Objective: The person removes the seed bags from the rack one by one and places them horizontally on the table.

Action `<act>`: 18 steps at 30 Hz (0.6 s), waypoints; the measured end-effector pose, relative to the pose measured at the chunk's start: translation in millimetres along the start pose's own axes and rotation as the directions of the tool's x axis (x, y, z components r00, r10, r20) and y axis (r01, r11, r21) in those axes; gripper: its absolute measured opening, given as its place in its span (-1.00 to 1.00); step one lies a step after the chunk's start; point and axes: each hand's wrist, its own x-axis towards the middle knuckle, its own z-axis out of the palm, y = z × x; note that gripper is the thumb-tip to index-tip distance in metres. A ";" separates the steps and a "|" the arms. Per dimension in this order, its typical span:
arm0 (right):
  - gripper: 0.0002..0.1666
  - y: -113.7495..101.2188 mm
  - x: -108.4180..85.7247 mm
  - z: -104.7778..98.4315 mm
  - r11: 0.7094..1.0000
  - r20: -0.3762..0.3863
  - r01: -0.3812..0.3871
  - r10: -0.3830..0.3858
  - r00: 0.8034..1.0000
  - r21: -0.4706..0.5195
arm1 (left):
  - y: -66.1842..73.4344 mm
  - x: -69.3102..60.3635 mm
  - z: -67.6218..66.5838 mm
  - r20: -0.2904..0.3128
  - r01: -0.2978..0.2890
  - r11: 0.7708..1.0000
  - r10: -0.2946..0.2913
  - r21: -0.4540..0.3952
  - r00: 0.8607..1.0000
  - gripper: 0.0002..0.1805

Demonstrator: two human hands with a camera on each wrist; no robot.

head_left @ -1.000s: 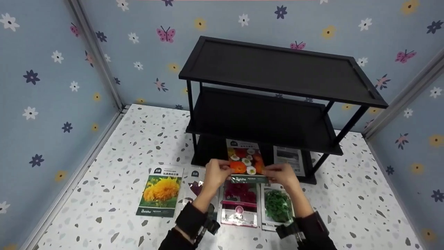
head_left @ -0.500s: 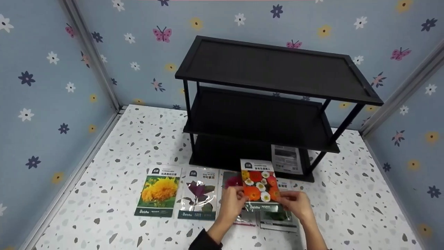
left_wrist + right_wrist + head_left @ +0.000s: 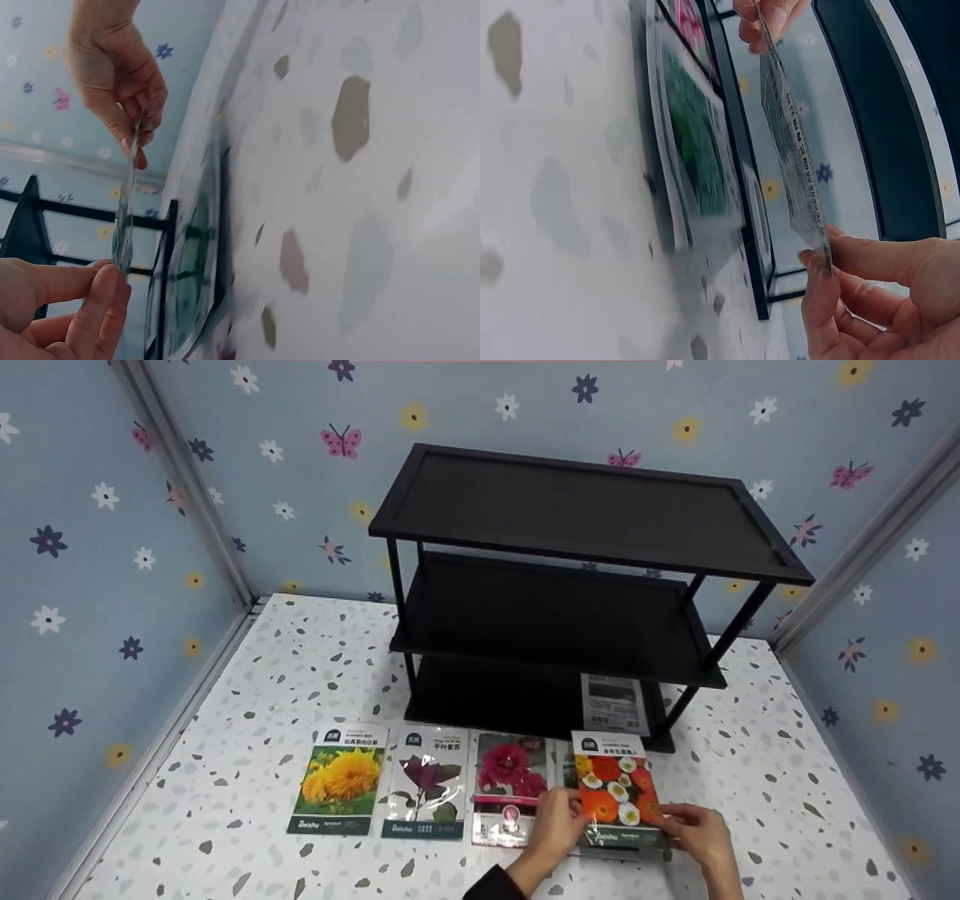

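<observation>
Both hands hold a seed packet [image 3: 615, 787] with orange, red and white flowers on its front. My left hand [image 3: 555, 823] pinches its lower left edge, and my right hand [image 3: 699, 834] pinches its lower right edge. From the wrist views, the packet is raised off the table; the right wrist view shows printed text on its back [image 3: 791, 142]. Beneath it lies a green-leaf seed packet [image 3: 694, 135], mostly hidden in the head view. Just left of that is a packet with pink-red flowers [image 3: 508, 780], partly behind my left hand.
A purple-leaf packet [image 3: 424, 787] and a yellow-flower packet [image 3: 339, 784] continue the row leftward on the speckled table [image 3: 247, 780]. Behind stands a black three-tier shelf [image 3: 585, 510]. A grey-and-white printed packet [image 3: 613, 706] lies on its bottom tier, at the right.
The orange-flower packet has come off the bottom tier, held by both hands. It has moved toward me and rightward, from before the shelf to above the green-leaf packet.
</observation>
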 end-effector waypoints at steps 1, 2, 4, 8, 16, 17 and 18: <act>-0.55 3.3 0.5 -4.2 1.000 -0.004 -0.013 0.013 1.000 0.008 | 1.3 1.6 5.1 0.005 0.000 1.000 0.000 0.008 1.000 -0.70; -0.55 6.4 1.1 -8.1 1.000 -0.013 -0.022 0.022 1.000 0.014 | 2.9 3.2 10.4 0.006 -0.006 1.000 0.006 0.019 1.000 -0.71; -0.56 12.0 2.6 -15.1 0.999 -0.035 -0.040 0.041 0.999 0.019 | 6.3 6.3 19.7 0.010 -0.002 0.999 0.002 0.048 1.000 -0.73; -0.59 23.5 10.3 -26.8 0.996 -0.081 -0.088 0.090 0.993 0.023 | 13.0 10.8 36.0 0.019 0.010 0.993 -0.013 0.114 1.000 -0.81; -0.53 36.6 14.4 -42.7 0.990 -0.168 -0.139 0.133 0.977 -0.021 | 20.7 14.2 58.9 0.075 0.010 0.973 -0.028 0.230 0.997 -0.64; -0.53 37.9 14.7 -43.8 0.989 -0.176 -0.146 0.140 0.974 -0.018 | 21.5 15.0 60.9 0.081 0.008 0.969 -0.029 0.246 0.996 -0.59; -0.54 39.7 15.4 -45.0 0.988 -0.184 -0.150 0.143 0.973 -0.024 | 22.1 16.0 63.0 0.087 0.007 0.964 -0.031 0.265 0.996 -0.55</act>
